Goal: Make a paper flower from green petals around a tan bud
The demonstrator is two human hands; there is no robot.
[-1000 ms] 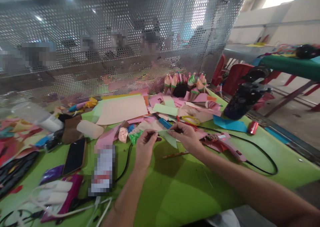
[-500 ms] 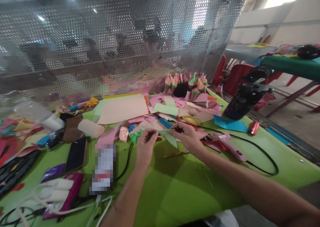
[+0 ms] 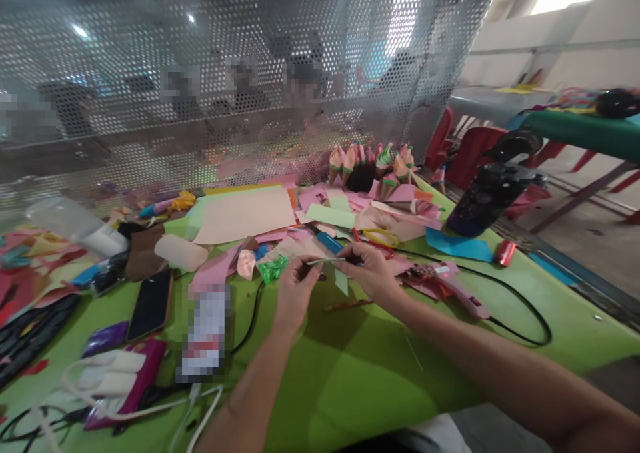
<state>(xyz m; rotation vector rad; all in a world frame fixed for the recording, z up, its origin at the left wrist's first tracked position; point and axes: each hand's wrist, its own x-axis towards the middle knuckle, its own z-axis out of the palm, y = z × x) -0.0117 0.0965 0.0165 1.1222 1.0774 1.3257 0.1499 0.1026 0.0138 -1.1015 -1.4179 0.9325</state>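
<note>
At twelve o'clock from a pencil-like stick [image 3: 349,305], the left hand [image 3: 295,294] and right hand [image 3: 374,274] pinch pale green paper [image 3: 341,282] in their fingers [image 3: 312,277]. The step looks like shaping (a guess); next calls for light, even pressure.

A perforated metal panel [image 3: 250,33] spans the upper left and centre of the frame, with blurred shapes behind it. At the upper right, red plastic chairs [image 3: 473,156] stand near a green-topped table [image 3: 595,133] bearing a glossy black rounded object [image 3: 617,103]. Below them, at centre right, a dark lidded tumbler [image 3: 480,203] appears tilted; a small red cylinder [image 3: 505,253] lies near its base. At the left, a translucent plastic container [image 3: 65,216] lies on its side. At the lower left, a black smartphone [image 3: 150,305] lies near a purple packet [image 3: 107,338], above a magenta power strip [image 3: 147,373] with white chargers [image 3: 117,383] and tangled white cables [image 3: 160,412].
</note>
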